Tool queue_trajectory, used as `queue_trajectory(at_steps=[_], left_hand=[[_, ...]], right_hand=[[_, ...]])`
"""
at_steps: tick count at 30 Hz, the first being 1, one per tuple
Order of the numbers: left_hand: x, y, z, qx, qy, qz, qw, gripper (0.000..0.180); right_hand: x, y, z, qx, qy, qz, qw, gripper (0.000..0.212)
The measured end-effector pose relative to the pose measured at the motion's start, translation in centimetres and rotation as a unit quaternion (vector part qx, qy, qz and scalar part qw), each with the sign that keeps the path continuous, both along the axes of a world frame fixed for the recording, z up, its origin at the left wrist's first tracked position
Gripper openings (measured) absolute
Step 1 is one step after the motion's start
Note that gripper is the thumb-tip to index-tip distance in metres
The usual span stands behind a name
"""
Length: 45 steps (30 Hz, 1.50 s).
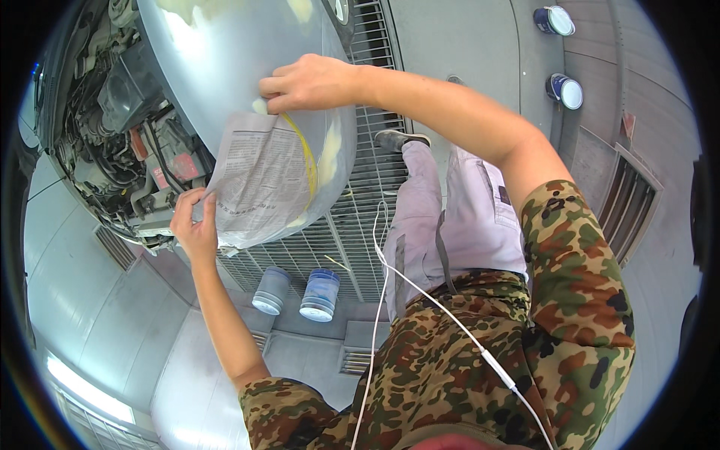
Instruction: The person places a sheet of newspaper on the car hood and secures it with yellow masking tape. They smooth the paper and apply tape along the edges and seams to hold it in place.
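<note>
A sheet of newspaper lies against the grey, partly sanded fender of a car. Yellow masking tape runs in a curve along the sheet's right edge. My left hand pinches the lower left edge of the paper, beside the engine bay. At the upper end of the tape, my right hand is closed with its fingers curled against the panel. Its fingertips meet the tape end and the paper's top corner, and the palm hides part of the grip. Pale yellow filler patches show near the tape.
The open engine bay lies at the left. Metal floor grating runs beneath the car. Two paint pails stand below the bumper, and two cans stand by the right wall. A white cable hangs across my body.
</note>
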<state>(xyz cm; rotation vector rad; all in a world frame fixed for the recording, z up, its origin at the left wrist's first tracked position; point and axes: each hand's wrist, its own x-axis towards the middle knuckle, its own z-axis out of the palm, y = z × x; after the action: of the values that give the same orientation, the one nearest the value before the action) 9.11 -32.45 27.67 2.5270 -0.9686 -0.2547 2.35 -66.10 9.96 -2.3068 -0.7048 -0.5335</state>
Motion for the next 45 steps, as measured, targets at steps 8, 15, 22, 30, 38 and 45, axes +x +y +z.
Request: queue_trajectory(at_steps=[8, 15, 22, 30, 38, 45], left_hand=[[0.3, -0.1, 0.0, 0.031, -0.002, -0.009, 0.999, 0.014], [0.4, 0.4, 0.1, 0.032, 0.001, -0.002, 0.999, 0.015], [0.6, 0.6, -0.1, 0.04, 0.003, -0.001, 0.999, 0.016], [0.9, 1.2, 0.0, 0.057, 0.008, 0.013, 0.998, 0.016], [0.9, 1.2, -0.3, 0.051, 0.012, 0.006, 0.999, 0.016], [0.8, 1.2, -0.2, 0.057, 0.009, 0.005, 0.998, 0.016]], right_hand=[[1.5, -0.4, -0.1, -0.148, -0.065, 0.049, 0.986, 0.018], [0.8, -1.1, 0.3, -0.059, 0.022, 0.057, 0.996, 0.019], [1.6, -0.4, 0.6, -0.109, -0.032, 0.054, 0.992, 0.018], [0.5, -0.8, 0.3, -0.138, -0.019, 0.047, 0.989, 0.018], [1.0, -0.6, 1.0, -0.078, 0.027, 0.074, 0.994, 0.02], [1.7, -0.2, 0.9, -0.141, -0.039, 0.066, 0.987, 0.018]])
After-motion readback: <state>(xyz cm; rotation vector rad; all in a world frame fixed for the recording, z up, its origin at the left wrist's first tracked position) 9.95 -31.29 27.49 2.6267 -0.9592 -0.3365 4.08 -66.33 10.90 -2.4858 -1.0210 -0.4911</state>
